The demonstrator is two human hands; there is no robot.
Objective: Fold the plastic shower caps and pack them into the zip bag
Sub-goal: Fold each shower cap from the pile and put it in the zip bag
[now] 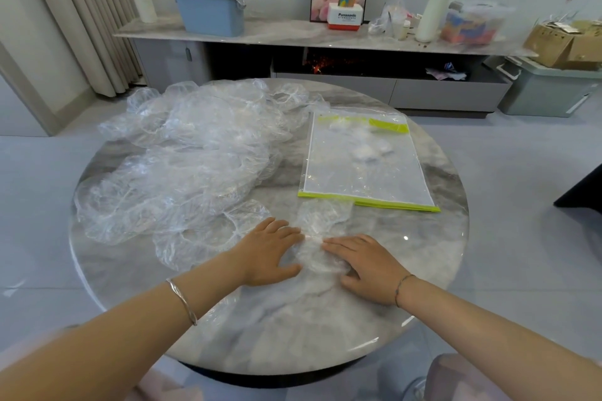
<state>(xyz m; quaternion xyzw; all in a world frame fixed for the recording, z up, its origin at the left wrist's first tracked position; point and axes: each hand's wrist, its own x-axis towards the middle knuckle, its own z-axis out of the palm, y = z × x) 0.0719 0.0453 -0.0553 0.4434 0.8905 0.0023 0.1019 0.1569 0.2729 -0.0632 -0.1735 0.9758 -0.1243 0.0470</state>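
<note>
Both hands lie flat on one shower cap point(321, 221), which is bunched into a narrow strip on the table point(293, 329). The left hand point(270, 252) has straight, slightly spread fingers pressing the cap's left side. The right hand point(365, 265) is also straight-fingered, its tips almost meeting the left fingertips over the cap's middle. Neither hand grips anything.

The cap's frilled end fans out unpressed just beyond the fingertips. To do this well, I judge the press should run from under the palms out toward that end, so trapped air escapes before the next fold. The thin film probably springs back, so one hand should pin the crease while the other folds.

The zip bag point(365, 159) lies beyond the right fingertips, near the cap's far end. The pile of loose caps point(195, 153) spreads beyond and left of the left fingers.
</note>
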